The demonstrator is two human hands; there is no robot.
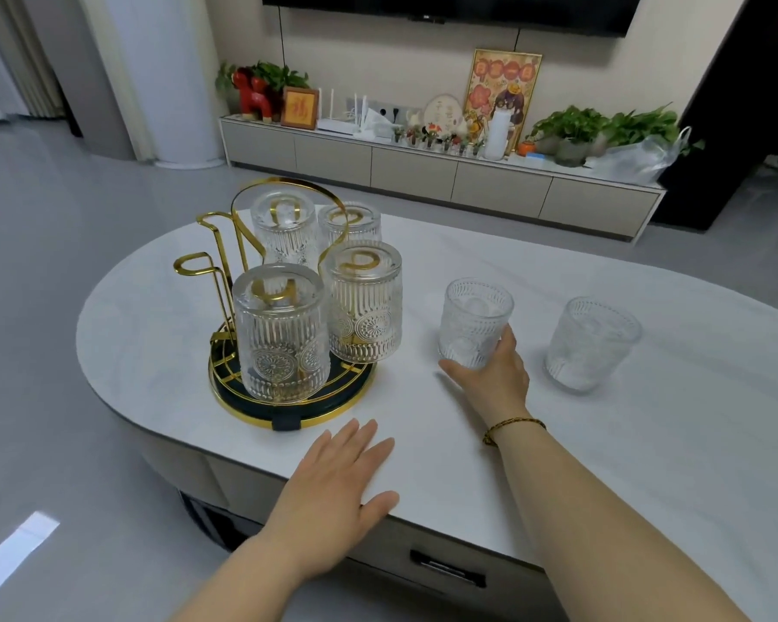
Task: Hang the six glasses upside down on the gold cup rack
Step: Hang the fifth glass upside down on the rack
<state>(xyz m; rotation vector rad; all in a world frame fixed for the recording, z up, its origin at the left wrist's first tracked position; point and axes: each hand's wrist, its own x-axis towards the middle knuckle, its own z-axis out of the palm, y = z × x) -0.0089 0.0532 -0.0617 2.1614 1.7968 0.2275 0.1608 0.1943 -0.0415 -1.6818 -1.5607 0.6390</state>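
A white, marble-patterned oval table top [602,307] with rounded ends carries everything. Near its left end stands a round gold-rimmed cup rack with a dark base [261,408], and to the right of it two clear embossed glass tumblers stand upright on the bare surface: one near the rack [470,318] and another further right [589,343], apart from each other. The left hand [338,482] lies flat, palm down, on the near edge of the top, just in front of the rack.

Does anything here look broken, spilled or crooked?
Nothing stands out. Four glasses hang upside down on the gold rack, two sit upright on the table, one in the right hand. No cracks or spills are visible.
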